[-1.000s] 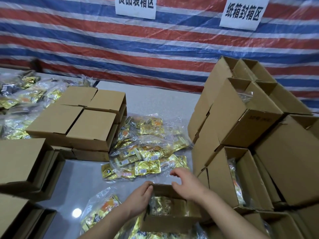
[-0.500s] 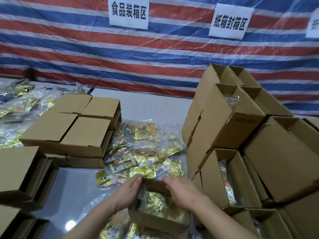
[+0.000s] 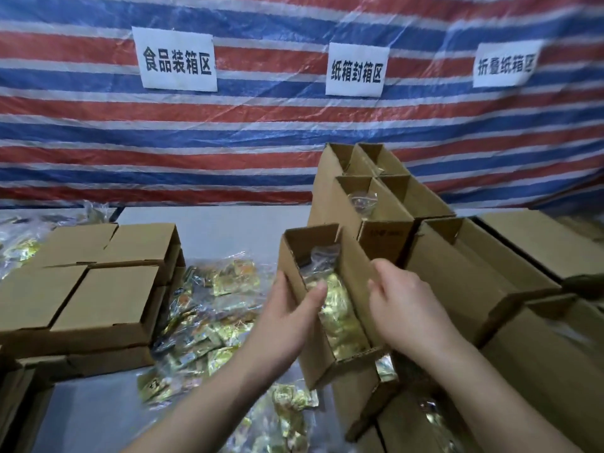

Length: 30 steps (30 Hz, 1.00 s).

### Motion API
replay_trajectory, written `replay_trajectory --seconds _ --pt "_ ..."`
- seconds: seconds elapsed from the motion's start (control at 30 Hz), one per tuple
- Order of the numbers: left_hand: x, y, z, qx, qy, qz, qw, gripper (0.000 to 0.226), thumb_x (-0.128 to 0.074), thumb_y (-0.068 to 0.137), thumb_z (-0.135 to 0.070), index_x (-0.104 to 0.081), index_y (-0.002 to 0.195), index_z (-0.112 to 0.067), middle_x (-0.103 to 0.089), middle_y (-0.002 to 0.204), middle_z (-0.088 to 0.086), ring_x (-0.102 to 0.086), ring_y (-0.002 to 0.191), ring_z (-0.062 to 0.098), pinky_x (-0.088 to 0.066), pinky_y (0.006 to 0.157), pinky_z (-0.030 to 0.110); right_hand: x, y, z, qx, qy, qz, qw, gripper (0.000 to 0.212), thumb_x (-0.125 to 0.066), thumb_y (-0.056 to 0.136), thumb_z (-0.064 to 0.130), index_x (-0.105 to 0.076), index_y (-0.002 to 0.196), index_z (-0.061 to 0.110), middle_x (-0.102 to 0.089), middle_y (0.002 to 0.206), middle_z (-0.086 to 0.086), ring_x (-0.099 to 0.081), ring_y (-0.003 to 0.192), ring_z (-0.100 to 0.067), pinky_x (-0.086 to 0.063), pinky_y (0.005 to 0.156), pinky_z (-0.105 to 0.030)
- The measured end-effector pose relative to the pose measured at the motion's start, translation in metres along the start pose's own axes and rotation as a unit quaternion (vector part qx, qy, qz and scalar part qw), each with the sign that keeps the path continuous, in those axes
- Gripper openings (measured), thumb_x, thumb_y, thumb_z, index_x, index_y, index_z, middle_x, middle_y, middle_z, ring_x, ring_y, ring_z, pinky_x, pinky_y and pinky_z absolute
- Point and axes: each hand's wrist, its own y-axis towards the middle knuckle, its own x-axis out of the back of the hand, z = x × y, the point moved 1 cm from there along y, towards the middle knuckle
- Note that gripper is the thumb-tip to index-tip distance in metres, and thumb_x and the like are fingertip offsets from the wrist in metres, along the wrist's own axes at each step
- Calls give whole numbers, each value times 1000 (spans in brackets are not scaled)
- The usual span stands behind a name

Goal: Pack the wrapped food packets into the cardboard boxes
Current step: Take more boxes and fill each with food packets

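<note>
Striped red, white and blue tarpaulin (image 3: 261, 125) with three paper signs (image 3: 178, 60) hangs behind a grey counter (image 3: 212, 230). Over it, both hands hold an open cardboard box (image 3: 330, 361) containing gold wrapped food packets (image 3: 340, 318): the left hand (image 3: 287, 318) has its fingers grasping the left wall, thumb over the rim, while the right hand (image 3: 405, 302) curls on the right wall. Loose packets (image 3: 209, 322) lie left of it on the counter, stacked open boxes (image 3: 385, 230) just right.

Grey table (image 3: 215, 228), cardboard boxes (image 3: 108, 299), food packets (image 3: 209, 325)

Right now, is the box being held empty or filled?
Filled: gold packets lie inside the open-topped box, gripped by the left hand.
</note>
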Motion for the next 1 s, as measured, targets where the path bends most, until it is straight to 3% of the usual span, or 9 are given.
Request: replay_trajectory --seconds 0.07,0.13,0.27,0.33,0.4,0.57,0.63,0.7,1.0 --pt "-21 8 -5 -14 -11 21 1000 43 -51 96 -54 -29 130 -70 -52 117 -41 -52 106 -13 -39 89 21 13 -7 -9 -23 -13 -15 1000 17 -44 105 26 -54 118 22 -49 82 14 -53 72 -3 -47 60 -21" --pt "-36 17 -11 -13 7 38 999 57 -40 97 -43 -19 150 -46 -46 140 -21 -47 121 8 -34 100 32 23 -11 -20 -41 -19 -25 999 20 -45 104 27 -54 122 22 -45 82 16 -48 70 1 -37 55 -14" --pt "-61 32 -25 24 68 70 995 65 -27 97 -40 -7 158 -27 -21 163 -2 -27 146 22 -21 118 37 42 -12 -40 -65 -39 -39 996 19 -48 102 26 -57 118 21 -50 91 8 -45 75 -5 -37 61 -19" --pt "-73 37 -33 34 100 88 990 67 -25 97 -39 -6 159 -21 -29 159 4 -36 140 24 -28 115 41 49 -8 -49 -77 -56 -51 994 17 -51 100 24 -59 114 20 -58 99 4 -47 81 -12 -40 70 -26" --pt "-84 42 -39 37 128 96 986 66 -24 98 -37 -6 158 -14 -43 145 7 -50 117 17 -36 99 36 55 -5 -57 -87 -72 -63 992 14 -54 99 23 -60 111 20 -60 99 3 -50 80 -14 -41 68 -27" --pt "-101 54 -47 58 148 101 982 64 -23 102 -37 -6 157 -9 -45 140 8 -50 114 21 -36 96 36 55 8 -75 -100 -92 -77 988 17 -58 96 21 -61 113 17 -52 89 4 -50 77 -17 -42 65 -27" --pt "-104 59 -47 69 150 100 981 65 -23 101 -36 -3 157 -9 -34 154 12 -40 135 30 -32 106 41 52 13 -79 -100 -96 -80 987 13 -59 96 21 -61 108 18 -57 90 3 -51 75 -17 -41 61 -27" --pt "-106 61 -46 83 155 97 980 67 -23 101 -36 0 157 -9 -24 161 15 -29 144 34 -27 112 44 48 17 -82 -96 -103 -88 986 13 -61 95 21 -61 108 19 -56 88 4 -52 75 -18 -41 60 -26" --pt "-111 67 -49 101 151 94 979 67 -24 101 -37 -3 157 -6 -25 159 17 -35 137 37 -35 113 54 43 29 -89 -91 -141 -116 979 20 -70 90 22 -62 109 23 -51 81 7 -54 72 -16 -44 58 -25"
